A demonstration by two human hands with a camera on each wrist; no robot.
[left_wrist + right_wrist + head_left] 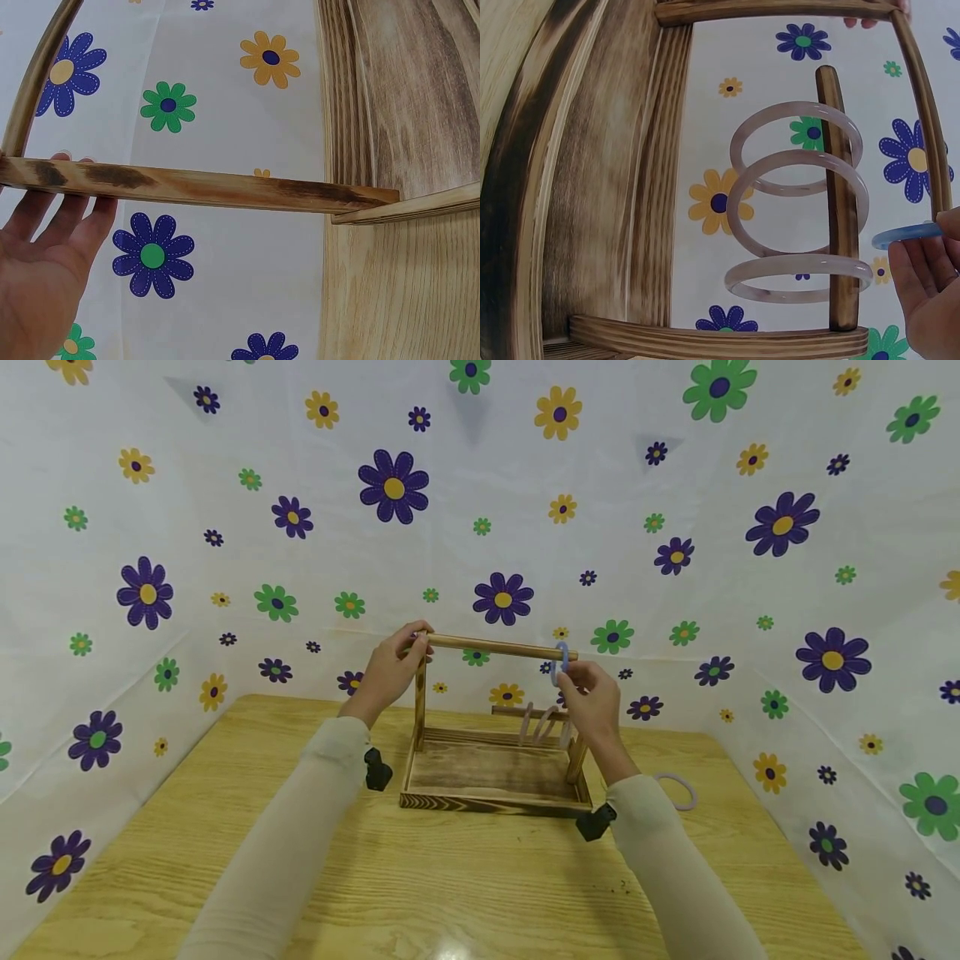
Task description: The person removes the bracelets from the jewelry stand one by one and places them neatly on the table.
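A wooden display rack (487,772) has a tray base, a long top rod (495,647) and a shorter, lower rod (845,247). My left hand (390,672) grips the rack's upper left corner, its fingers behind the post (202,186) in the left wrist view. At the top rod's free right end, my right hand (596,702) pinches a blue bangle (904,235). The bangle is around the rod near its tip. Several pale, greyish-pink bangles (799,157) hang on the lower rod.
A lavender bangle (693,795) lies on the wooden table (450,877), right of the rack beside my right sleeve. Flower-printed white cloth (480,560) stands behind and along both sides. Small dark specks (624,887) dot the tabletop near the right forearm.
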